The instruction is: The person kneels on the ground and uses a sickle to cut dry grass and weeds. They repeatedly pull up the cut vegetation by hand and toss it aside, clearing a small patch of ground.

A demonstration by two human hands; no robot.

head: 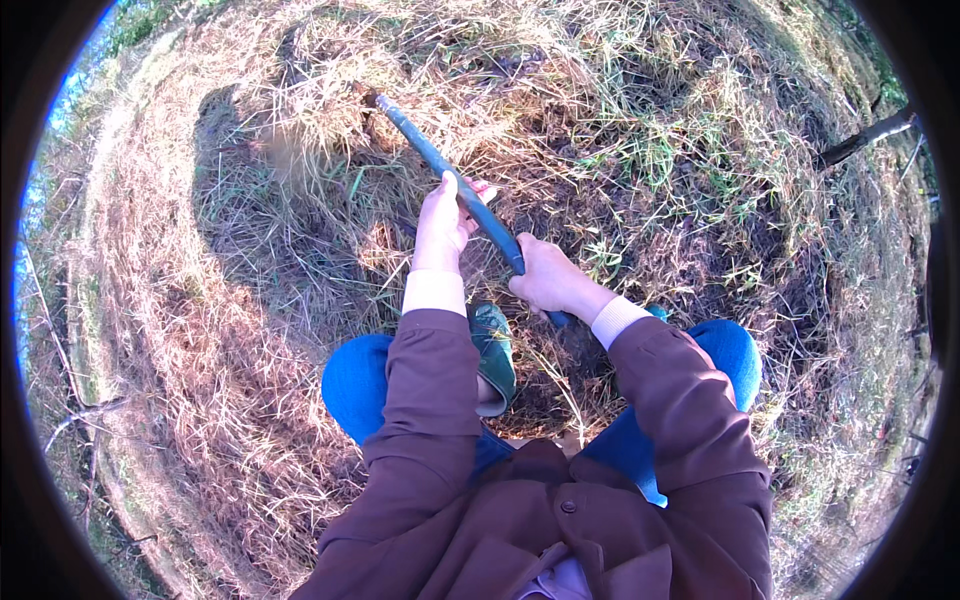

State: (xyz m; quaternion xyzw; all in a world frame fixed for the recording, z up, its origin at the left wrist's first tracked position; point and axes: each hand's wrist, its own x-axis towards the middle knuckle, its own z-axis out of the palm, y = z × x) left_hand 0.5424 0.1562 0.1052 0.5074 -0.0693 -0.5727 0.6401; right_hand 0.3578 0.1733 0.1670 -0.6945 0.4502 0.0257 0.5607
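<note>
A long-handled tool with a blue-green handle [491, 225] slants from near my knees up and left to the dry grass. My right hand [551, 277] is closed around the lower part of the handle, close to its butt end. Further up, my left hand [444, 221] holds the handle from the left and beneath, its thumb along the side and its fingertips showing beyond. At the far end a dark, rusty-looking piece [369, 97] meets the grass. The shape of the tool's head cannot be made out.
Matted dry grass [247, 360] with green blades covers the ground. My green shoe [493, 356] and bent blue-jeaned knees [727, 356] frame the handle's lower end. A dark branch [862, 139] juts in at right; thin bare twigs [82, 412] lie at left. A brownish blur [289, 154] hangs left of the tool.
</note>
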